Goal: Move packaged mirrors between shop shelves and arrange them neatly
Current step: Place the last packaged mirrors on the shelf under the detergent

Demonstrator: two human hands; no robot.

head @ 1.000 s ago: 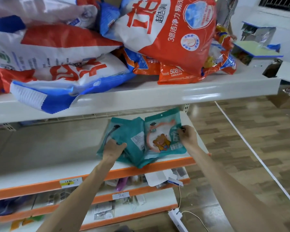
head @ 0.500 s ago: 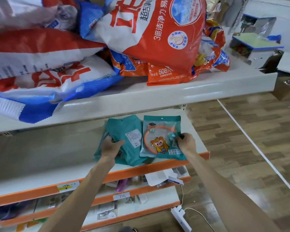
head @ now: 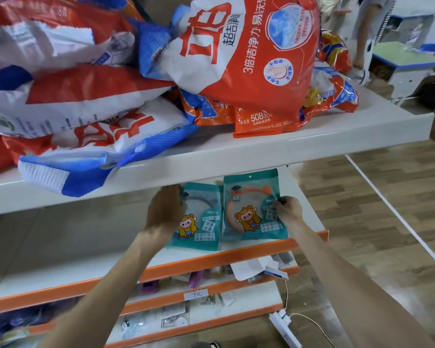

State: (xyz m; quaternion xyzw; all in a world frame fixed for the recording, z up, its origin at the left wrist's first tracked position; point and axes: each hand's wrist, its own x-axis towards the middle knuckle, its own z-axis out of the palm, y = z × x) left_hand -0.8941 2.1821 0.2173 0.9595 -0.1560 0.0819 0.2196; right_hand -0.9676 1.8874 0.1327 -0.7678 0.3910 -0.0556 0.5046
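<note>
On orange-edged shelf (head: 60,249): left mirror pack (head: 202,223) now flipped face-up, matching right mirror pack (head: 251,209) at its 3 o'clock. The left hand (head: 165,209) grips the former's 9 o'clock edge, the right hand (head: 288,212) pinches the latter's 3 o'clock edge. Pair judged nearly aligned.

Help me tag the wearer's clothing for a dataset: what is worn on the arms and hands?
Nothing visible. The left hand and right hand are ungloved. The left forearm and right forearm are uncovered down to the frame's bottom edge: no sleeves, watch or bracelet. Rings: fingers too small to tell.
</note>
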